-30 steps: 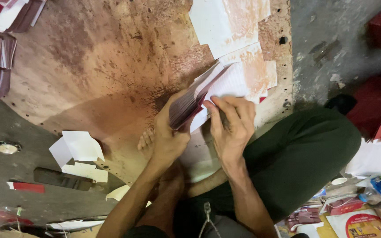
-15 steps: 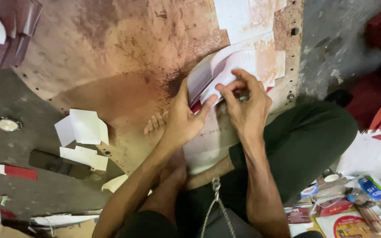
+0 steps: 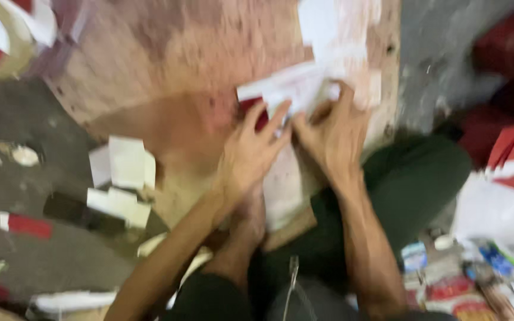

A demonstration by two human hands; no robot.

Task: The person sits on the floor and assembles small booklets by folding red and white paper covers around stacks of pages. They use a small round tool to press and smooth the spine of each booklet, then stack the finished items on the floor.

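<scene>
Two hands pressed a white paper sheet [image 3: 295, 89] flat on a stained board [image 3: 168, 65]
Left hand [image 3: 248, 157] lay open-fingered; right hand [image 3: 334, 134] pinched the sheet's edge, blurred

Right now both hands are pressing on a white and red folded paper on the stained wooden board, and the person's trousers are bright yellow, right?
Not quite. The trousers are dark green, not yellow, as the head view shows. The rest holds: the left hand and right hand are on the white and red folded paper on the stained wooden board.
</scene>
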